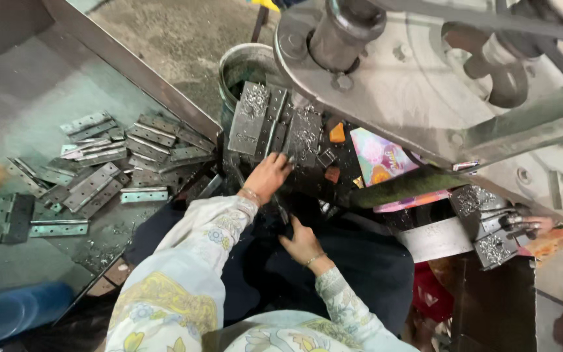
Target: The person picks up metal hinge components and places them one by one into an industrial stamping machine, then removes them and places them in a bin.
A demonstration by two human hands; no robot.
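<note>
My left hand (267, 177) reaches up onto the dark bench (307, 176), fingers curled over a metal hinge plate (324, 158) lying just beyond the fingertips; whether that grip truly clasps it I cannot tell. My right hand (302, 242) sits lower, near my lap, clenched around a thin dark tool (283, 215). A heap of hinges (109, 166) lies well left.

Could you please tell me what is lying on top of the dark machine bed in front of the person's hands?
On the machine bed, several grey hinge plates lie side by side, dusted with metal shavings. The left hand covers the spot beneath it.
</note>
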